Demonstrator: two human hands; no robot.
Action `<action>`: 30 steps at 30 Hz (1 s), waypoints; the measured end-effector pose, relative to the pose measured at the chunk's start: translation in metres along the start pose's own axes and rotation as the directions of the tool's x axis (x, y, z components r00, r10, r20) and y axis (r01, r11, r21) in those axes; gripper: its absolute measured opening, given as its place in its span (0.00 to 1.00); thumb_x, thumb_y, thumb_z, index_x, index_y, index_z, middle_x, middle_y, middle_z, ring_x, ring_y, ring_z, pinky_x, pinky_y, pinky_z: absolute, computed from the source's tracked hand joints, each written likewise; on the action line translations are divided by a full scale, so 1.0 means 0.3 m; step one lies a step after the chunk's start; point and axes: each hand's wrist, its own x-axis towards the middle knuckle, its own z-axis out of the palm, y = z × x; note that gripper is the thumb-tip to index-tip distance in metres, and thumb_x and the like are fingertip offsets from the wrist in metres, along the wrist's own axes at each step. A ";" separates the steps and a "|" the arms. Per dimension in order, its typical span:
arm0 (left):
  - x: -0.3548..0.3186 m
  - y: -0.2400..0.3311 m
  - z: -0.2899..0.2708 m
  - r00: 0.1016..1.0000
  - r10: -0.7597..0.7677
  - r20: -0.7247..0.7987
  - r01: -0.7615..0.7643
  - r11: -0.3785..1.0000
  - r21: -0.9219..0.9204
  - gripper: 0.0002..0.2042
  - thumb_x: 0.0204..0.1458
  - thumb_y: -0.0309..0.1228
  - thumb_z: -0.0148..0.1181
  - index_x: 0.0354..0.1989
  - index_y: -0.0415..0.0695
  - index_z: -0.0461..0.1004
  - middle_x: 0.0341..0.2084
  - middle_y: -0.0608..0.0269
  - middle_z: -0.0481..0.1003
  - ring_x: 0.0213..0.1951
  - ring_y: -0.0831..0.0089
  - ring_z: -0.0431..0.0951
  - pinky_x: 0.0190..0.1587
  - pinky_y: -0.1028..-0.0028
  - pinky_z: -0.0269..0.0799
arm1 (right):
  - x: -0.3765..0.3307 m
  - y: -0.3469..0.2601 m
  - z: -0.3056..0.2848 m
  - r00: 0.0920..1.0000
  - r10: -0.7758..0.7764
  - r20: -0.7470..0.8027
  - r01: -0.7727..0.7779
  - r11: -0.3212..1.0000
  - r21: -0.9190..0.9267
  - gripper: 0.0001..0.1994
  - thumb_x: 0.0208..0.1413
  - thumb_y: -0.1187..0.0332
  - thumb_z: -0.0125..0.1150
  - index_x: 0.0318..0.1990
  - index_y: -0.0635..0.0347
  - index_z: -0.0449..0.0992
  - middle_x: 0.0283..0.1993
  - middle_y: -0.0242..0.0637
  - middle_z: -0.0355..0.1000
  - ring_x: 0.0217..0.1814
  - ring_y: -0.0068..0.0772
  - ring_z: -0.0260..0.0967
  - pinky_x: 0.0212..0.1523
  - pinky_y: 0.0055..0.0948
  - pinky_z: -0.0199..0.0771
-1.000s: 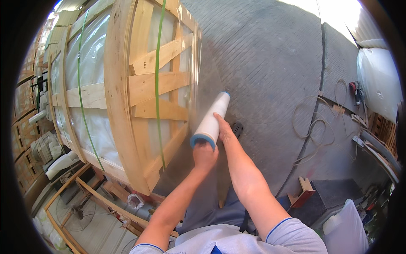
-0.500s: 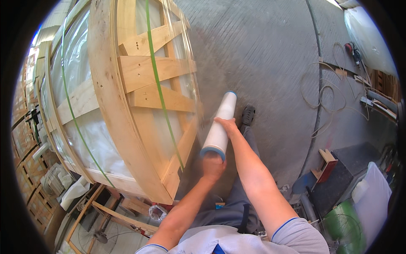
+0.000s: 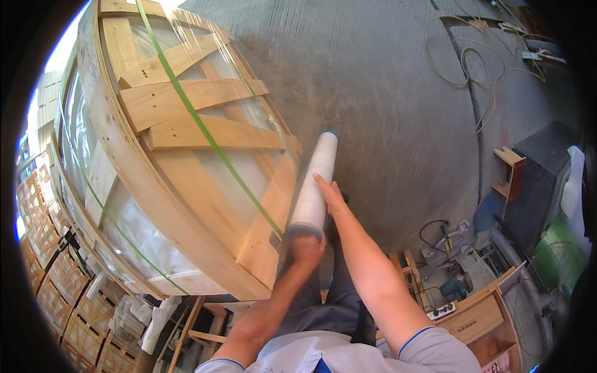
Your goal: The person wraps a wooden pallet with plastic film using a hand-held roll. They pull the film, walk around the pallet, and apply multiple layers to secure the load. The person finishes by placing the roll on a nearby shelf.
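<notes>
Here in the head view, the white roll (image 3: 314, 193) was up off the floor (image 3: 385, 130), held in both hands right in the middle of things! It slanted, its blue-rimmed far end tipped away and slightly right, its lower end toward the person's body. The left hand (image 3: 306, 248) had the lower end, grasping it at the blue rim, though the fingers were hidden there and their exact hold could not be told. And the right hand (image 3: 331, 196), what a hold, was wrapped against the roll's right side partway up, thumb laid over the white surface!

Just to the left loomed the big wooden crate (image 3: 199, 93), close by the roll; whether the two touched, one could not tell. A green strap (image 3: 208, 138) ran down over its slanting planks, and clear film (image 3: 235, 57) glinted across the upper part.

Over on the right, a thin hose (image 3: 479, 68) lay looped on the floor, well apart from the hands. Nearer the right forearm sat a teal power tool (image 3: 457, 286), with a white power strip (image 3: 440, 311) below it.
</notes>
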 end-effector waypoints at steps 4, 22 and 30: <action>-0.031 -0.069 0.012 0.971 0.237 0.042 -0.241 0.963 0.124 0.17 0.46 0.42 0.62 0.19 0.39 0.76 0.20 0.48 0.75 0.24 0.50 0.74 0.31 0.58 0.70 | -0.010 0.087 0.023 0.964 0.023 0.265 -0.099 0.955 0.278 0.40 0.46 0.50 0.68 0.59 0.73 0.61 0.56 0.52 0.66 0.55 0.46 0.68 0.52 0.44 0.71; -0.177 -0.425 -0.010 0.706 0.635 0.313 -0.708 0.645 0.287 0.09 0.33 0.24 0.61 0.27 0.36 0.74 0.24 0.49 0.75 0.32 0.54 0.76 0.43 0.60 0.68 | -0.105 0.762 0.127 0.985 0.076 0.152 -0.154 0.780 0.606 0.29 0.57 0.53 0.56 0.59 0.66 0.63 0.53 0.49 0.69 0.48 0.49 0.72 0.45 0.44 0.76; -0.170 -0.496 -0.079 0.626 0.691 0.362 -0.779 0.580 0.239 0.11 0.36 0.29 0.67 0.26 0.38 0.74 0.25 0.48 0.76 0.33 0.55 0.76 0.49 0.61 0.65 | 0.069 0.970 0.119 0.996 -0.070 -0.051 0.086 0.793 0.604 0.27 0.57 0.54 0.56 0.56 0.68 0.66 0.49 0.47 0.72 0.44 0.40 0.73 0.40 0.36 0.77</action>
